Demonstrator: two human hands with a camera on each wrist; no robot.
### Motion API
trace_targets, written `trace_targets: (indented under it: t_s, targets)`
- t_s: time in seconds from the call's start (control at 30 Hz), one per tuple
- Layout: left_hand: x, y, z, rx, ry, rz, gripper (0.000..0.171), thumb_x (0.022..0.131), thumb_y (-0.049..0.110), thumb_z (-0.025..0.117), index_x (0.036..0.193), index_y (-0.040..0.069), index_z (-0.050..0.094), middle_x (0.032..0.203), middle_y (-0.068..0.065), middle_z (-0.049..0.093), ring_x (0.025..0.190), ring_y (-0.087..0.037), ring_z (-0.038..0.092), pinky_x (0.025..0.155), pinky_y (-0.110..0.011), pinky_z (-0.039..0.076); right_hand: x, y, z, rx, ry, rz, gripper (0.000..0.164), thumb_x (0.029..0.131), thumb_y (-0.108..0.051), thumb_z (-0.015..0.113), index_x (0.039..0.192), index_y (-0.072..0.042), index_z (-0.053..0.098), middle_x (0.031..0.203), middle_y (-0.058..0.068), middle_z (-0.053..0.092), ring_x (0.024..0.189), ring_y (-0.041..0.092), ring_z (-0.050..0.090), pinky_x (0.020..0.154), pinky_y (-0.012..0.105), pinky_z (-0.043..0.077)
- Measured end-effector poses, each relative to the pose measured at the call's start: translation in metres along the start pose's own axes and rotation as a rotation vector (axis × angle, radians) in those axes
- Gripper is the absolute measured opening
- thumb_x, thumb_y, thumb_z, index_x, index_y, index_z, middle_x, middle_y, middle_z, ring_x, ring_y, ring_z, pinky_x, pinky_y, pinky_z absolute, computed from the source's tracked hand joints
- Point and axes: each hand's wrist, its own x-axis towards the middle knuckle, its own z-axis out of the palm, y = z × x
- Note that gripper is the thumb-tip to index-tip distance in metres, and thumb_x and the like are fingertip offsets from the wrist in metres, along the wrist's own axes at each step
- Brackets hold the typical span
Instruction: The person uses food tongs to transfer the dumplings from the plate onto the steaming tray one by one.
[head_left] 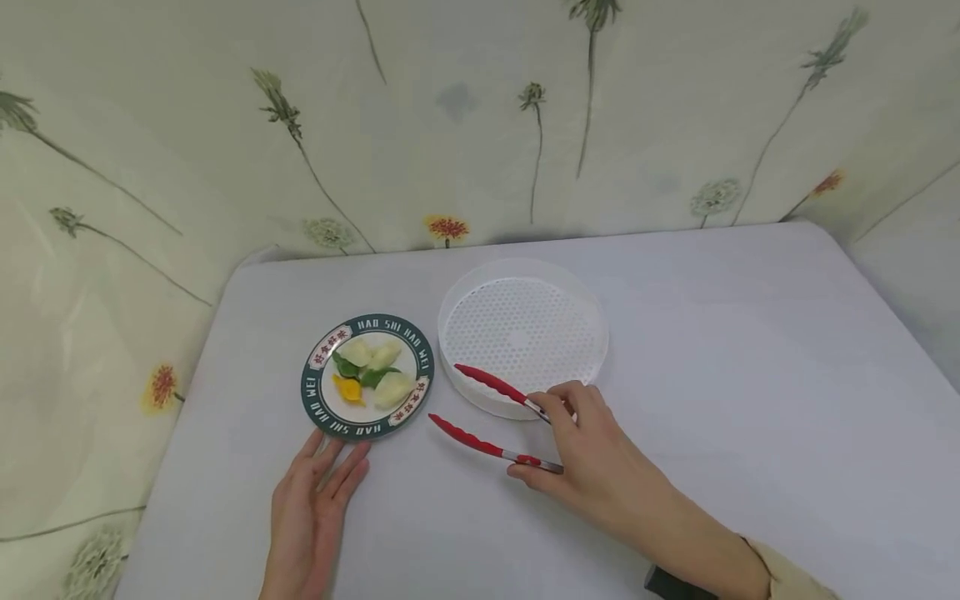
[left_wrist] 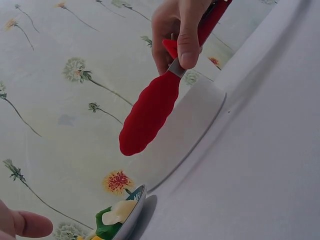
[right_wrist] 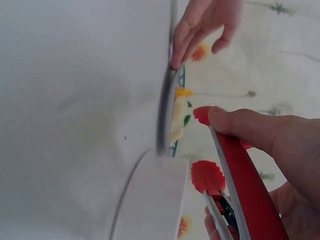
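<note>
My right hand [head_left: 600, 454] grips a pair of red-and-silver tongs [head_left: 468, 438], thumb on one arm and fingers on the other. The tongs are spread apart with nothing between their red tips, and they point left over the front of a round white perforated tray [head_left: 517, 308]. To the tray's left sits a plate [head_left: 311, 400] with a dark green lettered rim, bearing several pale pieces [head_left: 393, 389], green leaves [head_left: 345, 367] and a yellow piece [head_left: 348, 389]. My left hand [head_left: 307, 508] has its fingers extended, fingertips right at the plate's near rim.
A white cloth [head_left: 750, 375] covers the table, whose back edge meets a flower-patterned backdrop [head_left: 480, 125]. Beneath my right wrist a small dark object [head_left: 671, 583] shows in part at the bottom of the head view.
</note>
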Motion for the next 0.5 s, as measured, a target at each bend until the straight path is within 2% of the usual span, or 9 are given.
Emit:
trace_targets:
  t_s: [0.13,0.33,0.5]
  targets:
    - [0.0,0.0,0.001,0.025,-0.003,0.005,0.066,0.115,0.027,0.025,0.175,0.018,-0.002,0.177,-0.008,0.025,0.138,-0.011,0.062,0.118,-0.023,0.053,0.01,-0.006,0.007,-0.004,-0.031,-0.027,0.077,0.076,-0.042,0.098,0.132,-0.004,0.062,0.12,0.005,0.057,0.107,0.017,0.051,0.081,0.026,0.055]
    - [0.0,0.0,0.001,0.03,0.002,0.016,0.066,0.115,0.029,0.026,0.175,0.019,0.0,0.177,-0.008,0.026,0.139,-0.012,0.062,0.117,-0.022,0.054,0.025,-0.016,0.016,-0.004,-0.114,-0.009,0.076,0.076,-0.044,0.098,0.13,-0.004,0.064,0.121,0.006,0.059,0.104,0.018,0.051,0.078,0.025,0.053]
    - [0.0,-0.001,0.001,0.035,0.005,0.018,0.067,0.116,0.03,0.027,0.175,0.017,0.0,0.177,-0.008,0.027,0.138,-0.013,0.062,0.116,-0.022,0.055,0.035,-0.022,0.026,-0.05,-0.122,-0.049,0.074,0.077,-0.046,0.097,0.128,-0.003,0.064,0.119,0.008,0.06,0.101,0.02,0.052,0.076,0.026,0.053]
